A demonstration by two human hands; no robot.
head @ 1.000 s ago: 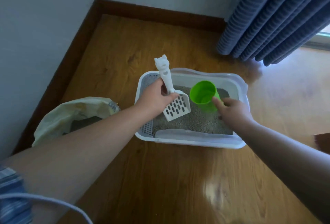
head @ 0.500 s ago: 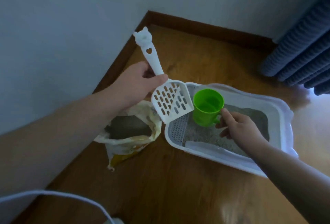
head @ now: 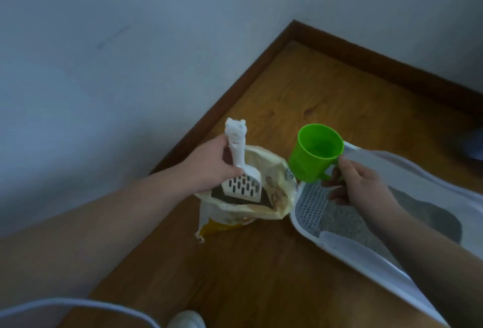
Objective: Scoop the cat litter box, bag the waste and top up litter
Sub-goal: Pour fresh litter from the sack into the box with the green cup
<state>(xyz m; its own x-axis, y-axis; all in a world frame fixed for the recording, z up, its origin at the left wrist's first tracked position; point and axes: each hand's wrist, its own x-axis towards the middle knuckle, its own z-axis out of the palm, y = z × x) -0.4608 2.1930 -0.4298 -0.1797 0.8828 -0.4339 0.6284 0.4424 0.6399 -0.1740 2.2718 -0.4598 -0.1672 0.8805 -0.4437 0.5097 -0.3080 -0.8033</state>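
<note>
While the left hand (head: 209, 168) curls its fingers (head: 231, 171) round the scoop (head: 241, 184) handle, the seemingly stiff, light blade sits inside the soft litter bag (head: 283, 171); right of the bag, the right hand (head: 363, 184) pinches the cup (head: 313, 155) by its handle over the litter box (head: 366, 257).

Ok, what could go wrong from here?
The scoop is slotted, so litter lifted from the bag would likely sift onto the wooden floor before reaching the litter box. With the left hand on the scoop and the right hand on the green cup, nothing steadies the soft bag; it might tip.
</note>
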